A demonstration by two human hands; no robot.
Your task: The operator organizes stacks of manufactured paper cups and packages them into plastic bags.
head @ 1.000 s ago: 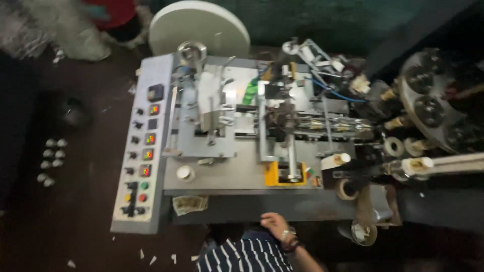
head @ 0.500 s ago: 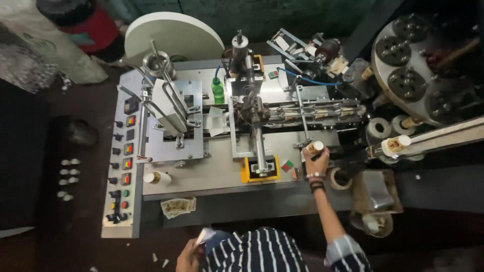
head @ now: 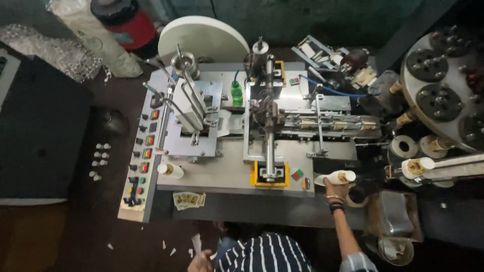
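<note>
My right hand point(head: 335, 189) reaches up to the front right corner of the grey cup-forming machine point(head: 227, 174). It grips a white paper cup point(head: 337, 177) that lies on its side with its mouth facing right. A dark band sits on that wrist. My left hand point(head: 198, 260) hangs low beside my striped shirt point(head: 267, 254) at the bottom edge, with a small white paper strip point(head: 195, 244) pinched in its fingers.
A button panel point(head: 143, 161) runs down the machine's left side. Another paper cup point(head: 170, 170) and a green bottle point(head: 236, 93) stand on the machine, with a stack of printed blanks point(head: 189, 200) at its front edge. A large white paper roll point(head: 201, 38) is behind, a mould turntable point(head: 443, 85) at right.
My right hand went from close to my body out to the machine's right corner and took hold of the paper cup. My left hand came into view at the bottom. The view shifted.
</note>
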